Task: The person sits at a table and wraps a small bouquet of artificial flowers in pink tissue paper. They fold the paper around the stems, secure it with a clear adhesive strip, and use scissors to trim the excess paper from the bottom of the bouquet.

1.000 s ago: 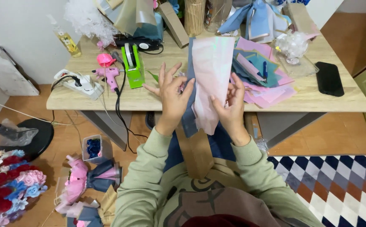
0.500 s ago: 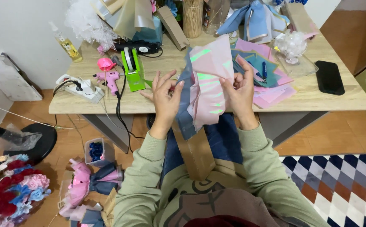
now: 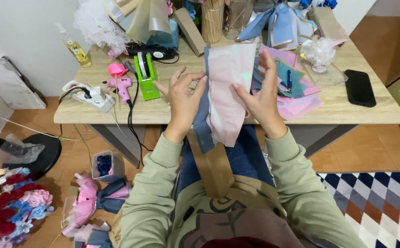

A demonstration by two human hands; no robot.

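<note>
**Both hands on a pink sheet above the table edge**

Head view: we see our left hand (image 3: 184, 98) and right hand (image 3: 260, 98) raised side by side over the near edge of the wooden table (image 3: 172, 112). Between them hangs a pale pink wrapping sheet (image 3: 225, 94), backed by a grey-blue sheet (image 3: 203, 124) that shows along its 9 o'clock side. The pink sheet's top edge points to 12 o'clock and its lower corner droops to 6 o'clock, past the table edge and over our lap.

Our left fingers (image 3: 199, 87) are spread and curled lightly, their tips touching the sheets' 9 o'clock edge; the thumb side is hidden, so we cannot tell how firm that pinch is. Our right fingers (image 3: 268, 69) lie extended along the 3 o'clock edge, with the thumb (image 3: 241, 92) pressed on the front face, so this hand grips the pink sheet.

At 9 o'clock from our left hand stand a green tape dispenser (image 3: 146, 76) and a pink glue gun (image 3: 123, 86), with a white power strip (image 3: 90, 94) further out. At 3 o'clock from our right hand lie loose pink and teal paper sheets (image 3: 296, 98), then a black phone (image 3: 359, 87). A brown paper strip (image 3: 214, 167) lies on our lap at 6 o'clock.
</note>
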